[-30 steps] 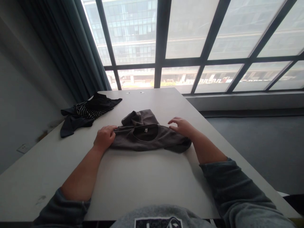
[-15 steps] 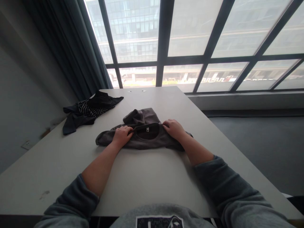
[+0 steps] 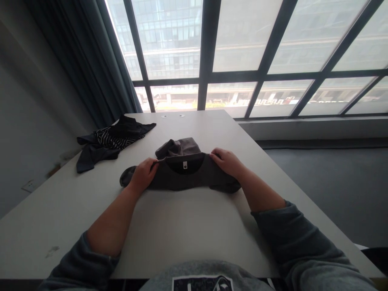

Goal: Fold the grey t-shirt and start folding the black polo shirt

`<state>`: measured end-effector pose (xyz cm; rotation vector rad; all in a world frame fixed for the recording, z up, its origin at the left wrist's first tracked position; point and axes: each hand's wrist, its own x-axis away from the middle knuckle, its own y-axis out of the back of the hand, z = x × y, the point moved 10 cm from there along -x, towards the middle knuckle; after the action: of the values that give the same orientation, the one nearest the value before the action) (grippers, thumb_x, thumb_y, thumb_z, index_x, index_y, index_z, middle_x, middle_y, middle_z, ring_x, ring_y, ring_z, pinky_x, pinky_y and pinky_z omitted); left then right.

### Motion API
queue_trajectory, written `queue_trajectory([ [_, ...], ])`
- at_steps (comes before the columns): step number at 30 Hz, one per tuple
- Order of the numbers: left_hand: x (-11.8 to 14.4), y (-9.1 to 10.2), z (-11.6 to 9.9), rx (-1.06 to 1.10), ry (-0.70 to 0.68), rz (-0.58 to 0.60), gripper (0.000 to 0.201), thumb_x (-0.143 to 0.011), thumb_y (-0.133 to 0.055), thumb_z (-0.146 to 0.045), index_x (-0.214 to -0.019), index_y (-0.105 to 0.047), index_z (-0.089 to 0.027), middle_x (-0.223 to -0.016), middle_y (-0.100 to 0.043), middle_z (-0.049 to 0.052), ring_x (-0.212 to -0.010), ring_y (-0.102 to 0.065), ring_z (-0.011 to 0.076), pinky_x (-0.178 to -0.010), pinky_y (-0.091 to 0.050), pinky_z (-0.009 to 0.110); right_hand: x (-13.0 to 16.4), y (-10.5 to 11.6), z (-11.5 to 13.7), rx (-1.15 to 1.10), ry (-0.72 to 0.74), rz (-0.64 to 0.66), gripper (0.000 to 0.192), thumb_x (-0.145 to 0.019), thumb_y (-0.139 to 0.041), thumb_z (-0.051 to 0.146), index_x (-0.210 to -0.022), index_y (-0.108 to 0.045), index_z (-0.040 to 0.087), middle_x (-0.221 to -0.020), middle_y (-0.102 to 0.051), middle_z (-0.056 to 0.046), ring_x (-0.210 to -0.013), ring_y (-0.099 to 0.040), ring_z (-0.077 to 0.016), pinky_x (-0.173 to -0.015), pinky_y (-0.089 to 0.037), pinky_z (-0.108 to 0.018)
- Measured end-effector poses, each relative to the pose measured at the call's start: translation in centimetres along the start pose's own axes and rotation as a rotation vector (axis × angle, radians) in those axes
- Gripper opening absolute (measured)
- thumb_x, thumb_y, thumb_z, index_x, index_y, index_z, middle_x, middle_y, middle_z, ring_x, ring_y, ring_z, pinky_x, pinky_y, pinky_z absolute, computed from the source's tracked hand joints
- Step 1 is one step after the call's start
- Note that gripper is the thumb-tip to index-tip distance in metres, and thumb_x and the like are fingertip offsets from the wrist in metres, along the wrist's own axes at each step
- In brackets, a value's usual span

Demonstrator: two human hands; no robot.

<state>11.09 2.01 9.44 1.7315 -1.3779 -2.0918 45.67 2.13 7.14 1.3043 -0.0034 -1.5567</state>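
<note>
A dark grey-brown shirt (image 3: 178, 181) lies bunched on the table, its round neckline toward the middle and a small white label (image 3: 185, 165) showing inside the collar. My left hand (image 3: 143, 174) pinches the shirt at the shoulder left of the neckline. On the other side, my right hand (image 3: 226, 161) grips the opposite shoulder. Between both hands the top edge is drawn fairly straight and slightly raised. Behind it, the rest of the fabric (image 3: 182, 146) sits in a loose fold.
The white table (image 3: 184, 226) reaches toward a large window (image 3: 236, 36). A crumpled black garment with white stripes (image 3: 117, 139) lies at the table's far left. A dark curtain (image 3: 81, 52) hangs beyond it. The table's right edge drops to a grey floor (image 3: 330, 178).
My left hand has moved left along the shoulder, and my right hand slightly right and up. The shirt's top edge is now straighter and lifted, with the label more visible.
</note>
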Motion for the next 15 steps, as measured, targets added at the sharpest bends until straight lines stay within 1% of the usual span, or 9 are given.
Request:
queue_trajectory([
  [3,0.2,1.4,-0.9,0.035,-0.017,-0.006,0.033,-0.105,-0.041,-0.045,-0.100,-0.066,-0.024,-0.100,-0.070,0.008,-0.099,-0.066,0.0258,-0.095,-0.052,0.037,0.3,0.8,1.2,-0.036,0.010,0.022,0.023,-0.100,-0.057,0.041,-0.097,-0.074,0.025,-0.091,-0.076,-0.005,-0.085,-0.066,-0.0240,-0.077,-0.043,-0.033],
  [7,0.1,2.0,-1.6,0.015,-0.037,-0.016,0.035,-0.104,-0.045,-0.048,-0.090,-0.065,-0.024,-0.093,-0.068,0.007,-0.091,-0.066,0.0245,-0.088,-0.051,0.034,0.6,1.2,2.8,-0.042,0.045,0.057,0.024,-0.099,-0.058,0.042,-0.094,-0.074,0.025,-0.088,-0.075,-0.004,-0.081,-0.064,-0.0234,-0.074,-0.041,-0.033],
  [10,0.1,2.2,-0.7,-0.025,-0.032,-0.032,0.039,-0.104,-0.046,-0.051,-0.082,-0.063,-0.023,-0.084,-0.068,0.006,-0.081,-0.064,0.0235,-0.079,-0.048,0.033,0.6,1.2,2.7,0.014,0.060,0.094,0.028,-0.100,-0.056,0.043,-0.091,-0.073,0.024,-0.085,-0.074,-0.005,-0.078,-0.062,-0.0223,-0.072,-0.039,-0.032],
  [12,0.0,2.4,0.5,-0.038,-0.024,-0.014,0.044,-0.103,-0.046,-0.055,-0.077,-0.062,-0.023,-0.077,-0.067,0.005,-0.075,-0.062,0.0225,-0.073,-0.045,0.033,0.5,1.2,1.8,0.047,0.044,0.123,0.031,-0.100,-0.054,0.046,-0.086,-0.070,0.023,-0.081,-0.072,-0.005,-0.077,-0.060,-0.0214,-0.069,-0.038,-0.032],
  [15,0.0,2.8,2.1,-0.031,-0.026,0.029,0.049,-0.098,-0.054,-0.064,-0.074,-0.062,-0.023,-0.071,-0.065,0.003,-0.069,-0.059,0.0208,-0.069,-0.041,0.032,0.4,1.1,0.0,0.064,0.008,0.162,0.039,-0.098,-0.053,0.053,-0.078,-0.065,0.022,-0.074,-0.067,-0.003,-0.072,-0.056,-0.0198,-0.066,-0.035,-0.031],
])
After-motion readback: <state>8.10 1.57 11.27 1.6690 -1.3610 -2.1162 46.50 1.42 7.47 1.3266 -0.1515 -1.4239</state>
